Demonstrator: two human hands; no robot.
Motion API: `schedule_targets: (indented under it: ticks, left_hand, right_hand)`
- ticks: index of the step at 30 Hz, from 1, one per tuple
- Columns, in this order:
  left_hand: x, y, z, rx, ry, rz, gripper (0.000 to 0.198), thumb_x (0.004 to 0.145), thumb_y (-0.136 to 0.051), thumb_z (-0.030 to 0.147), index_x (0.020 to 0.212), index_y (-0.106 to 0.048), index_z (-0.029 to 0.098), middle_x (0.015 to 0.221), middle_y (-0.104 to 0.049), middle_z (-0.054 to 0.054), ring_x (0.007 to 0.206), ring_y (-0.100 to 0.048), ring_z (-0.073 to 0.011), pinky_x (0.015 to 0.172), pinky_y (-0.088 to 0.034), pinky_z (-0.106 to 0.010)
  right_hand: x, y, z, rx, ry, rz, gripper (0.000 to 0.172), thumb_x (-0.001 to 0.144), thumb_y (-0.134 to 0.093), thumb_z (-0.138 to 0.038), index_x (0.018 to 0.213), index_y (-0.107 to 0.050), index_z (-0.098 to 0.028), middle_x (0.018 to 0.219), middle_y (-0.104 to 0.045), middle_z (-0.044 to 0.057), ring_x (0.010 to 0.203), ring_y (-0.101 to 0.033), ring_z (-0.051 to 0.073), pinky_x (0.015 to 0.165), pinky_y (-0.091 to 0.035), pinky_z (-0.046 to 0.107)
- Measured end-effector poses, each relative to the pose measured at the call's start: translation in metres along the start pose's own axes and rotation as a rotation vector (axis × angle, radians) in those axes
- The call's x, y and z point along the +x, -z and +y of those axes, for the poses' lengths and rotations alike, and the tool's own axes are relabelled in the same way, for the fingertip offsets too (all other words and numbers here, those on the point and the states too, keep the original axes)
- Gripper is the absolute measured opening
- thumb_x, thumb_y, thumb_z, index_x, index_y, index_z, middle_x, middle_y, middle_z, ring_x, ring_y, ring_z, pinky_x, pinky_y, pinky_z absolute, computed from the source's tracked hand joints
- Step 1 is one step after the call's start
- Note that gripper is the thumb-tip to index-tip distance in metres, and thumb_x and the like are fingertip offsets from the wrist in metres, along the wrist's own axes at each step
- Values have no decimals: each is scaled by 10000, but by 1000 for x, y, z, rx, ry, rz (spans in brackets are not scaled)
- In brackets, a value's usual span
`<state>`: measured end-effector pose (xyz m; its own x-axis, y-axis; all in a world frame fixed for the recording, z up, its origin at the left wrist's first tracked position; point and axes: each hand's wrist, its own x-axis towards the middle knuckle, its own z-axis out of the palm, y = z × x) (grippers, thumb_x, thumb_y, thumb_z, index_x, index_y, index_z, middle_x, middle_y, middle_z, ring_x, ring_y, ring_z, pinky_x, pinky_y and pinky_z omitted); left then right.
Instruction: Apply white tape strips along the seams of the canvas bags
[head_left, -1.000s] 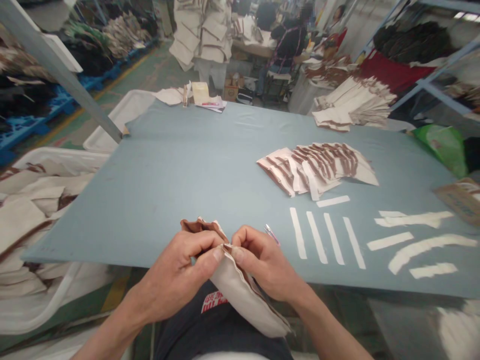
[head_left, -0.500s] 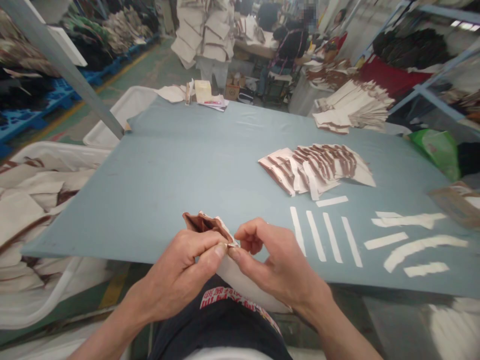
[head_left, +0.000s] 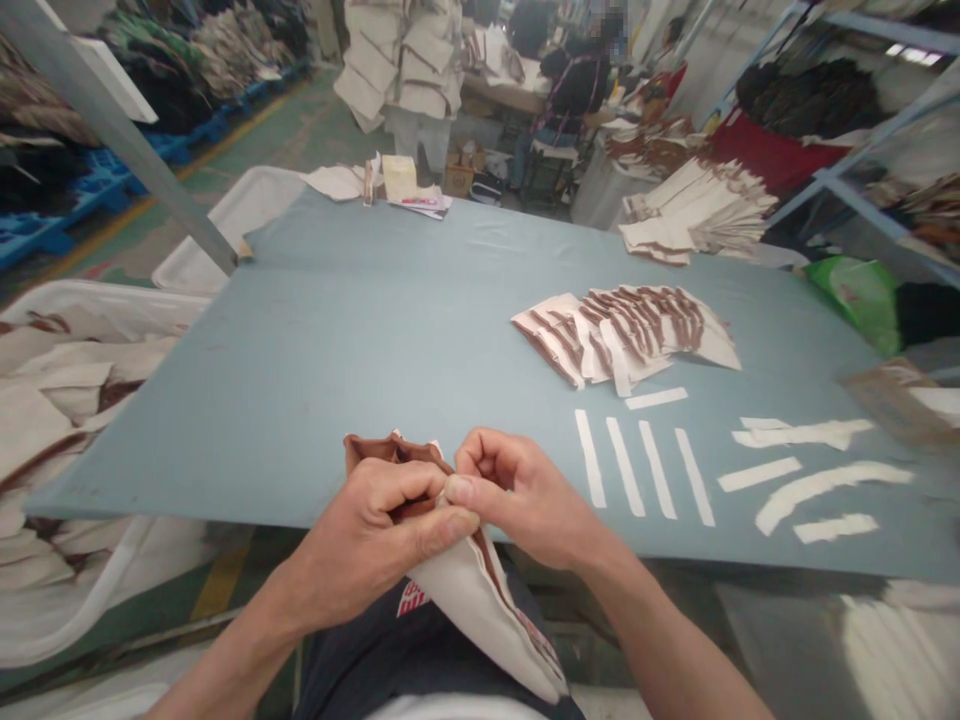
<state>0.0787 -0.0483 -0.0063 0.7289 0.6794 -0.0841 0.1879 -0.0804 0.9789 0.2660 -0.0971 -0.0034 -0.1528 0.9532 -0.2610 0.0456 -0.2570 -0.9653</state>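
Note:
A cream fabric piece with brown trim (head_left: 480, 600) is pinched between both hands at the near edge of the blue-grey table (head_left: 360, 340). My left hand (head_left: 375, 540) is closed on its bunched brown upper end, thumb pressed along the seam. My right hand (head_left: 517, 495) is closed too, its fingertips meeting the left thumb on the same edge. The lower part of the piece hangs over my lap.
A fanned pile of cream and brown pieces (head_left: 630, 335) lies mid-table, with several white strips (head_left: 637, 465) nearer me. White bins of fabric (head_left: 67, 400) stand at the left. Another stack (head_left: 697, 215) sits at the far right, and a seated person (head_left: 574, 85) works beyond.
My hands have drawn closer together on the fabric edge and the left thumb now overlaps the right fingertips. The small tool seen by my right hand one second ago no longer shows.

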Motion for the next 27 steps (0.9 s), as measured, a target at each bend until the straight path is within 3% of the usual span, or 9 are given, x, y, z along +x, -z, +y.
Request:
schedule_targets:
  ticks: [4,8,14,21,23,27]
  left_hand:
    - [3,1,2,-33,4,-27,412,983,-612,397,644,-587,165,602,-424,45,572,-379,-102,534,-300,-234]
    - [6,4,4,-27,-9,29,414,1015,-590,404,691,-665,158,658,-589,3,605,-498,-121,569,-382,-234]
    - [4,-2,2,138,-61,202,341,1007,-569,300,716,-698,178,733,-719,-8,737,-633,-154,682,-466,-237]
    - [2,-9,-2,156,-28,281,293,984,-561,280,760,-724,184,692,-701,3,628,-583,-147,624,-456,-249]
    - [5,-10,-5,147,15,289,339,995,-556,338,732,-703,185,674,-677,-5,631,-563,-157,612,-453,-257]
    - [6,-11,-18,120,82,309,453,1019,-534,476,674,-624,197,762,-721,-49,824,-645,-222,716,-518,-286]
  right_hand:
    - [6,4,-1,103,-54,-61,458,852,-736,-594,739,-488,-226,640,-433,-71,608,-387,104,554,-354,228]
    - [-2,0,-7,-77,59,112,407,965,-591,-572,768,-521,-223,693,-505,-40,653,-444,126,615,-407,258]
    - [-19,-10,-3,-250,43,275,227,931,-700,-433,895,-628,-220,815,-630,-11,738,-555,152,700,-450,285]
    - [-18,-15,26,-98,-85,216,194,946,-693,-387,912,-612,-213,759,-580,-32,713,-501,147,663,-417,277]
    - [-15,-12,31,24,-83,148,257,927,-728,-414,896,-571,-213,758,-544,-45,712,-483,137,663,-411,266]
    - [-10,-11,39,322,-83,16,458,824,-831,-528,859,-490,-223,744,-469,-72,671,-418,110,615,-357,236]
